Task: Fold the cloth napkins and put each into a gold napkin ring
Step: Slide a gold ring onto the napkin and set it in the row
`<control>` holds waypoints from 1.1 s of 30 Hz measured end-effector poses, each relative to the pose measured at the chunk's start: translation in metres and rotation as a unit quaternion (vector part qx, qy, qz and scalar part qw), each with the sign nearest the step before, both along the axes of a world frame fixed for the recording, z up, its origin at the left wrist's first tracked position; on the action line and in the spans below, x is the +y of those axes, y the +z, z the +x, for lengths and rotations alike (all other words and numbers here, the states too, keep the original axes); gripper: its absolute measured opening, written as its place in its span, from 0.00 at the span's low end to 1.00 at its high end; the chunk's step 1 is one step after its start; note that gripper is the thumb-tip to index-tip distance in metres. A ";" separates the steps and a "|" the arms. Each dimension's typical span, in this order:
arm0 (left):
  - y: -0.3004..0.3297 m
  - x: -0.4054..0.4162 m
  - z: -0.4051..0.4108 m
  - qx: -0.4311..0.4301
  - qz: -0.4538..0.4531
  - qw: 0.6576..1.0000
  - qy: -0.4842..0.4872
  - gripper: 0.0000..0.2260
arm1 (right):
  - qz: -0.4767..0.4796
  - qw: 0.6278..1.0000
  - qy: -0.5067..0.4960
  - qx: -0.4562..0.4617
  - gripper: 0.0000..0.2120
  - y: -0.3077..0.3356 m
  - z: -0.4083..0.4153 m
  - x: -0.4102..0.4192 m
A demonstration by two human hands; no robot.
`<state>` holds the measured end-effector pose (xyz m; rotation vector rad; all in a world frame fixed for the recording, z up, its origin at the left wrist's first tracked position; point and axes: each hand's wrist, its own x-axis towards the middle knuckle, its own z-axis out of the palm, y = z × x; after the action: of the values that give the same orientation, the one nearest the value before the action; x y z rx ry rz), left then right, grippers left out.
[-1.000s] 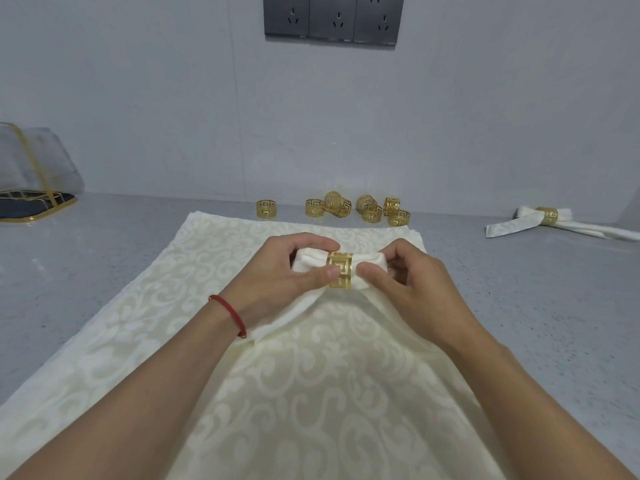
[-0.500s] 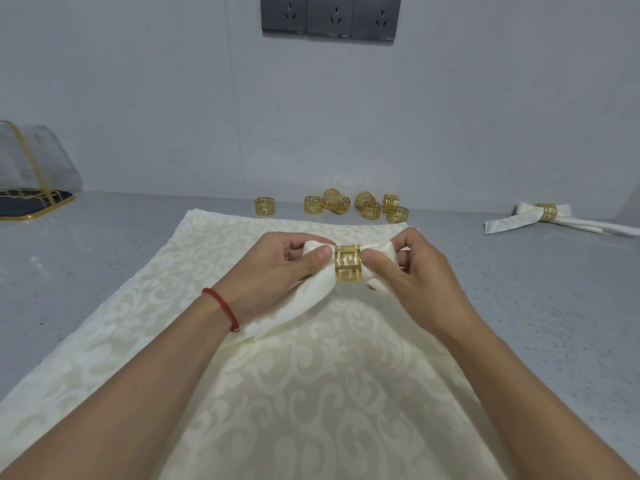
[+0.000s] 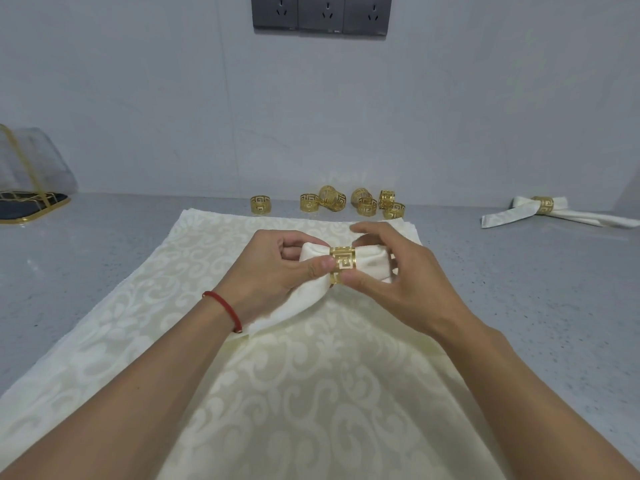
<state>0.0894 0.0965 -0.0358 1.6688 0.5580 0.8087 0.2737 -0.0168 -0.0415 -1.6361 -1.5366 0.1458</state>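
Note:
A folded cream napkin point(image 3: 372, 263) passes through a gold napkin ring point(image 3: 342, 265), held above a stack of flat patterned napkins point(image 3: 294, 393). My left hand point(image 3: 273, 271) grips the napkin's left part, its thumb against the ring's left edge. My right hand point(image 3: 398, 278) pinches the ring between thumb and fingers, with the napkin's right end under its palm. The napkin's tail hangs down toward my left wrist. Several spare gold rings point(image 3: 360, 202) lie in a cluster at the back by the wall.
A napkin with a ring on it point(image 3: 540, 211) lies at the far right on the grey counter point(image 3: 536, 289). A gold-framed holder point(image 3: 31, 202) stands at the far left. A dark socket panel point(image 3: 322, 12) is on the wall.
The ring sits further along the napkin, with more cloth showing to its right. Both hands have lifted slightly and my right fingers have spread wider over the napkin's end.

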 end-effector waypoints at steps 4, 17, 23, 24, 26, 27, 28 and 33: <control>-0.002 0.002 0.000 0.001 0.001 1.000 0.011 0.14 | 0.026 0.999 -0.007 0.044 0.17 0.000 -0.005 0.004; 0.003 0.001 0.020 0.000 -0.087 0.996 0.029 0.17 | -0.024 0.978 -0.015 0.205 0.13 0.006 0.029 -0.005; 0.044 -0.002 0.034 0.110 -0.107 0.987 -0.053 0.12 | -0.008 0.968 -0.057 0.245 0.15 0.019 0.053 -0.016; 0.049 -0.005 0.040 0.117 -0.097 0.987 -0.048 0.11 | -0.019 0.969 -0.052 0.241 0.13 0.025 0.057 -0.020; 0.060 -0.012 0.054 0.118 -0.092 0.988 -0.041 0.10 | -0.056 0.979 -0.059 0.187 0.14 0.042 0.071 -0.035; 0.064 -0.015 0.060 0.115 -0.100 0.988 -0.039 0.11 | -0.085 0.982 -0.064 0.154 0.16 0.051 0.080 -0.044; 0.067 -0.018 0.068 0.110 -0.105 0.988 -0.039 0.12 | -0.115 0.982 -0.065 0.134 0.16 0.059 0.091 -0.055; 0.057 -0.032 0.115 0.112 -0.120 0.986 -0.032 0.12 | -0.191 0.976 -0.101 0.030 0.11 0.073 0.149 -0.108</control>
<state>0.2042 0.0643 0.0214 1.5544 0.7233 0.4888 0.4224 -0.1253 0.0320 -2.0594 -1.3426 0.3961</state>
